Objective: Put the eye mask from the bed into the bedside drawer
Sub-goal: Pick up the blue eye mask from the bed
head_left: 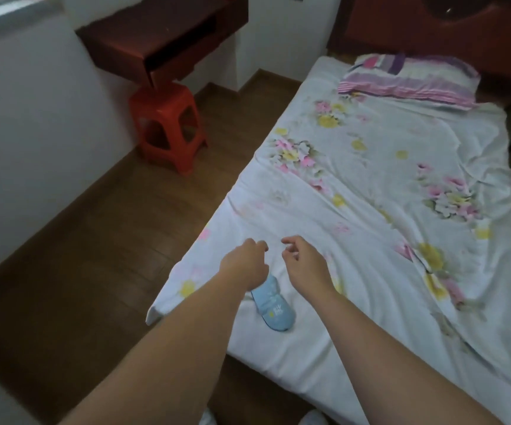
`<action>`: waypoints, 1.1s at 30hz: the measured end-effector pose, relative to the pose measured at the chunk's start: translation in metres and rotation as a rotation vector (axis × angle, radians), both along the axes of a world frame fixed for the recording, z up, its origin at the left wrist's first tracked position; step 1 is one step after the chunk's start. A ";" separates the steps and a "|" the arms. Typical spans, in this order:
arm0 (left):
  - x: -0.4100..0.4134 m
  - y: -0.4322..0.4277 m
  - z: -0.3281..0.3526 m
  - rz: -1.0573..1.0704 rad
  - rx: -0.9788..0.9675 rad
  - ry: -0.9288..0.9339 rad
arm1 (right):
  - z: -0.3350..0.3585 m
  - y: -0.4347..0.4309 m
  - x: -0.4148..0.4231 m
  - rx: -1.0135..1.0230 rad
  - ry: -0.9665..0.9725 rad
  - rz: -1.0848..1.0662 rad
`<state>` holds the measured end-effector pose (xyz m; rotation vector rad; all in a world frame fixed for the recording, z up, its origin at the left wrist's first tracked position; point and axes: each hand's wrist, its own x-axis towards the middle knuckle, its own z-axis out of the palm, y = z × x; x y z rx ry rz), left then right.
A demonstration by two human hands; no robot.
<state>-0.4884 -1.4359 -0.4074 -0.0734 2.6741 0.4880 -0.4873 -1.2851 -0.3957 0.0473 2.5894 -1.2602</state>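
A light blue eye mask (274, 309) lies on the white flowered bed sheet (370, 185) near the bed's front left corner, partly hidden under my left wrist. My left hand (246, 262) hovers just above and beyond the mask, fingers loosely curled, holding nothing. My right hand (304, 260) hangs beside it to the right, fingers apart and empty. A dark red wall-mounted bedside unit with an open drawer (183, 49) is at the upper left, across the floor from the bed.
A red plastic stool (168, 124) stands under the drawer unit. A pink striped pillow (410, 79) lies at the head of the bed by the dark red headboard (450, 29). Brown wooden floor (94, 240) runs between the white wall and the bed.
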 end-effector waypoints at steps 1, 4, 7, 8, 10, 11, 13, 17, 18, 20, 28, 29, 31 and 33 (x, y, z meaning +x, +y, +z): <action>-0.002 -0.001 -0.023 -0.014 -0.016 -0.026 | -0.026 0.000 -0.001 0.016 -0.011 0.002; -0.007 0.000 -0.094 -0.027 -0.043 -0.069 | -0.102 0.002 -0.005 0.062 -0.064 0.012; -0.009 0.003 -0.161 -0.021 -0.048 -0.094 | -0.169 0.007 -0.005 0.113 -0.117 0.010; -0.009 0.005 -0.180 -0.022 -0.047 -0.107 | -0.189 0.009 -0.004 0.134 -0.143 -0.001; -0.008 0.009 -0.216 -0.020 -0.031 -0.119 | -0.225 0.014 -0.005 0.172 -0.206 -0.022; -0.008 0.011 -0.231 -0.019 -0.020 -0.118 | -0.242 0.016 -0.005 0.185 -0.242 -0.026; -0.010 0.015 -0.257 -0.021 -0.002 -0.108 | -0.269 0.017 -0.006 0.222 -0.299 -0.022; -0.014 0.019 -0.290 -0.004 0.027 -0.108 | -0.300 0.012 -0.007 0.314 -0.298 -0.039; -0.016 0.020 -0.294 0.002 0.022 -0.094 | -0.303 0.011 -0.008 0.321 -0.321 -0.046; -0.022 0.020 -0.297 0.053 0.043 -0.066 | -0.306 0.008 -0.010 0.309 -0.402 -0.043; -0.035 0.010 -0.265 0.172 0.051 -0.100 | -0.285 0.009 -0.010 0.247 -0.456 0.070; -0.035 0.008 -0.256 0.157 0.057 -0.113 | -0.277 0.010 -0.009 0.244 -0.446 0.075; -0.036 0.006 -0.233 0.144 0.086 -0.134 | -0.259 0.015 -0.006 0.227 -0.423 0.077; -0.036 0.003 -0.207 0.140 0.108 -0.127 | -0.236 0.018 -0.004 0.195 -0.395 0.075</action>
